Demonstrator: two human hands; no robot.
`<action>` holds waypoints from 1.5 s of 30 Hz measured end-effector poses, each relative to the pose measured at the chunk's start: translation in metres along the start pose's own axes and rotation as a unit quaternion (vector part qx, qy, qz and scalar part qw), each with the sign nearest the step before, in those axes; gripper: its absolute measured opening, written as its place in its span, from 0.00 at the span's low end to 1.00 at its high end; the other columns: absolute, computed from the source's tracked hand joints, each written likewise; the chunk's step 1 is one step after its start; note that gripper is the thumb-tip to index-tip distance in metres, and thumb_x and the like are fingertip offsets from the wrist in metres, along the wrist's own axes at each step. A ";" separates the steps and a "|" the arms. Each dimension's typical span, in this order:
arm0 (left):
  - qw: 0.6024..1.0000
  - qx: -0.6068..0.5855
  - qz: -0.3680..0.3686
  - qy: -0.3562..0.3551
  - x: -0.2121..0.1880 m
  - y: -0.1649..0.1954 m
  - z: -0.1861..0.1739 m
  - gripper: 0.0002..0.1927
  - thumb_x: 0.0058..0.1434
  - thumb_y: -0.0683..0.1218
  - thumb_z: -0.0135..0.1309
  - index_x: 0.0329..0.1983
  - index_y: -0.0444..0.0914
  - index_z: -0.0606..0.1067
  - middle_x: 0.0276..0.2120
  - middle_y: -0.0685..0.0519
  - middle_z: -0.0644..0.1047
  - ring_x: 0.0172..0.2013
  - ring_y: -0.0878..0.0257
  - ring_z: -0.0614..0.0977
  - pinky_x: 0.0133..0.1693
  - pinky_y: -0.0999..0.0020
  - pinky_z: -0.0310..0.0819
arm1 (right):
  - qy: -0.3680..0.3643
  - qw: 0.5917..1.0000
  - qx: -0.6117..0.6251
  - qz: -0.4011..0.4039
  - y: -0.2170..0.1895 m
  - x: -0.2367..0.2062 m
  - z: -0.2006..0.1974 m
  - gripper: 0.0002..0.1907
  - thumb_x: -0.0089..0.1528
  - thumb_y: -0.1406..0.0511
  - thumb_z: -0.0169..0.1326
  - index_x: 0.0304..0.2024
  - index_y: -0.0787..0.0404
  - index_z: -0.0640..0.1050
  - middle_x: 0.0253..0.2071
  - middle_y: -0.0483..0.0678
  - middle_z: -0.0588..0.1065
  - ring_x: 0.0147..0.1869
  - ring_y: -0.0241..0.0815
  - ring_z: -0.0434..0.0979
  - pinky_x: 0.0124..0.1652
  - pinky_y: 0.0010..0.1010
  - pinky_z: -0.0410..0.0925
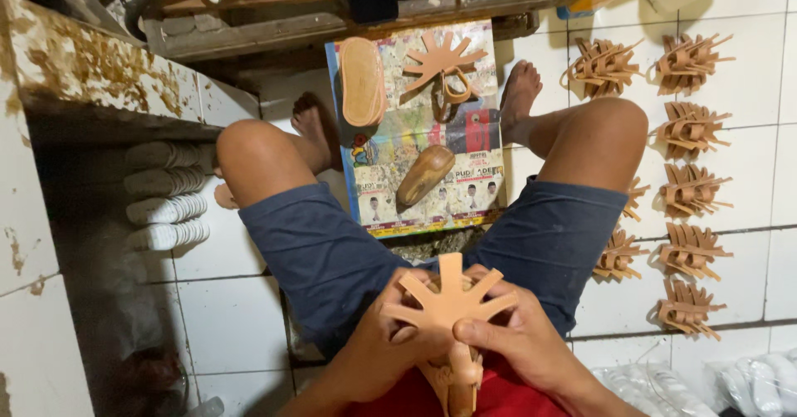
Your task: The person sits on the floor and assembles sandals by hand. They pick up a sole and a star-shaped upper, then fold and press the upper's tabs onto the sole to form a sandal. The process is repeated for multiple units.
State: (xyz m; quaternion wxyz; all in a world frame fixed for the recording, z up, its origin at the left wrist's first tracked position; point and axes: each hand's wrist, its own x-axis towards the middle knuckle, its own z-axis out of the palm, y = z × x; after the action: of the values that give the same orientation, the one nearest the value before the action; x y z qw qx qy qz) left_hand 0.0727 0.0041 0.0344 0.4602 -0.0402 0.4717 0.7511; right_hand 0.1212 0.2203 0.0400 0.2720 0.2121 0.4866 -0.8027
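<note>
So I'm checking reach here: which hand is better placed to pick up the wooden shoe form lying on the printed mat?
Probably the right hand. Both hands hold the tan strap piece, but the left hand cups it from beneath, while the right only pinches its edge. The wooden form lies straight ahead on the mat.

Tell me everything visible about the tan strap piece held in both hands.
The strap piece is a flat, tan, leather-like cutout with about seven narrow tabs fanning out from a centre, plus a looped strap part hanging below. It is held upright over the lap, tabs spread upward. The left hand grips it from the left, the right hand from the right with the thumb pressed on its centre. Nothing else touches it.
</note>
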 end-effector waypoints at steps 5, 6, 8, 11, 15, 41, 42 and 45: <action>0.999 -0.044 -0.031 0.007 -0.002 0.007 0.006 0.29 0.59 0.46 0.64 0.59 0.35 0.64 0.49 0.52 0.73 0.51 0.67 0.75 0.52 0.69 0.73 | 0.001 0.999 -0.034 -0.007 0.001 -0.001 -0.002 0.25 0.58 0.63 0.64 0.55 0.68 0.76 0.50 0.47 0.74 0.53 0.35 0.75 0.53 0.30 0.69; 0.998 -0.044 -0.047 0.017 -0.003 0.008 0.007 0.29 0.58 0.46 0.65 0.58 0.35 0.65 0.49 0.52 0.73 0.50 0.67 0.76 0.52 0.69 0.73 | -0.005 0.999 -0.034 -0.008 0.002 -0.001 -0.003 0.25 0.58 0.63 0.64 0.55 0.68 0.76 0.50 0.46 0.74 0.54 0.35 0.74 0.53 0.30 0.69; 0.995 -0.045 -0.083 0.034 -0.004 0.009 0.008 0.30 0.56 0.47 0.65 0.58 0.36 0.65 0.48 0.51 0.74 0.50 0.67 0.77 0.51 0.69 0.74 | -0.012 1.000 -0.020 -0.010 0.003 -0.001 -0.005 0.26 0.58 0.62 0.65 0.56 0.68 0.76 0.50 0.46 0.73 0.54 0.35 0.74 0.53 0.30 0.68; 0.996 -0.061 -0.055 0.022 -0.004 0.007 0.007 0.32 0.57 0.49 0.66 0.59 0.35 0.65 0.49 0.51 0.74 0.50 0.66 0.76 0.53 0.69 0.73 | -0.020 1.000 -0.001 -0.007 0.006 -0.003 -0.006 0.28 0.58 0.61 0.65 0.57 0.68 0.75 0.50 0.47 0.73 0.55 0.36 0.74 0.54 0.31 0.68; 0.997 -0.064 -0.044 0.007 -0.002 -0.001 0.001 0.34 0.58 0.52 0.66 0.60 0.35 0.64 0.50 0.51 0.72 0.52 0.66 0.75 0.53 0.68 0.72 | -0.024 1.000 -0.004 0.000 0.008 -0.002 -0.006 0.30 0.58 0.59 0.66 0.57 0.68 0.75 0.51 0.47 0.73 0.56 0.36 0.73 0.55 0.31 0.67; 0.998 -0.050 -0.029 0.026 -0.008 -0.009 0.001 0.31 0.58 0.49 0.66 0.59 0.37 0.65 0.52 0.51 0.73 0.53 0.65 0.76 0.55 0.66 0.73 | -0.043 0.997 0.061 0.025 0.018 0.007 -0.010 0.33 0.55 0.62 0.68 0.59 0.65 0.71 0.53 0.47 0.73 0.57 0.37 0.72 0.57 0.31 0.66; 0.998 -0.059 -0.026 0.024 -0.009 -0.009 0.002 0.30 0.59 0.48 0.66 0.59 0.37 0.65 0.52 0.51 0.73 0.53 0.65 0.75 0.55 0.66 0.73 | -0.043 0.998 0.050 0.020 0.018 0.008 -0.010 0.33 0.55 0.62 0.68 0.59 0.66 0.72 0.54 0.47 0.73 0.57 0.37 0.72 0.57 0.31 0.66; 0.997 -0.072 -0.020 0.024 -0.011 -0.010 0.004 0.29 0.60 0.48 0.66 0.58 0.36 0.65 0.51 0.50 0.73 0.53 0.64 0.75 0.55 0.66 0.72 | -0.046 0.998 0.041 0.017 0.019 0.008 -0.011 0.33 0.54 0.61 0.69 0.58 0.67 0.72 0.54 0.47 0.72 0.58 0.38 0.72 0.57 0.32 0.66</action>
State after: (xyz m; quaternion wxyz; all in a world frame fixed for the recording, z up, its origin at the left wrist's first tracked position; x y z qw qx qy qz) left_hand 0.0874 0.0017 0.0354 0.4598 -0.1004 0.4266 0.7723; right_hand 0.1278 0.2209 0.0174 0.2994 0.1939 0.4367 -0.8259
